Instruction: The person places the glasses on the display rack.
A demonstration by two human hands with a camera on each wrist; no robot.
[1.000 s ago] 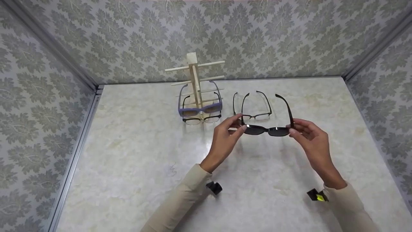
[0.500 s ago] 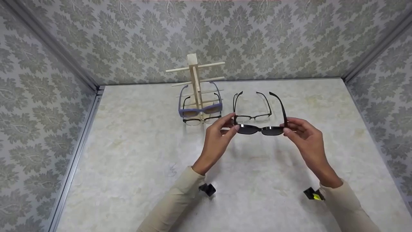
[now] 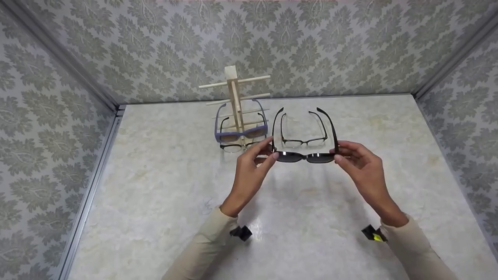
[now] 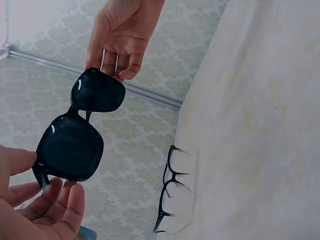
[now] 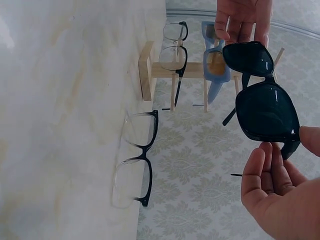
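Black sunglasses (image 3: pixel 320 158) with dark lenses are held up off the table, their temples unfolded and pointing away. My left hand (image 3: pixel 249 171) pinches the left hinge corner between thumb and fingers. At the opposite corner my right hand (image 3: pixel 363 167) pinches the frame the same way. Both wrist views show the dark lenses (image 4: pixel 70 147) from the front, a hand at each end. Behind them, dark-rimmed clear eyeglasses (image 3: pixel 304 142) sit on the table with temples open; the right wrist view shows these eyeglasses (image 5: pixel 144 155) too.
Left of the hands stands a wooden display rack (image 3: pixel 235 97) with horizontal pegs. Blue-purple sunglasses (image 3: pixel 241 134) hang on it, above black-browed clear glasses (image 3: pixel 232 147). Patterned wall panels (image 3: pixel 288 46) close off the back and sides of the marbled table (image 3: pixel 155 217).
Both hands have carried the black sunglasses to the left, toward the rack. The clear eyeglasses on the table, partly overlapped before, now show whole behind them.
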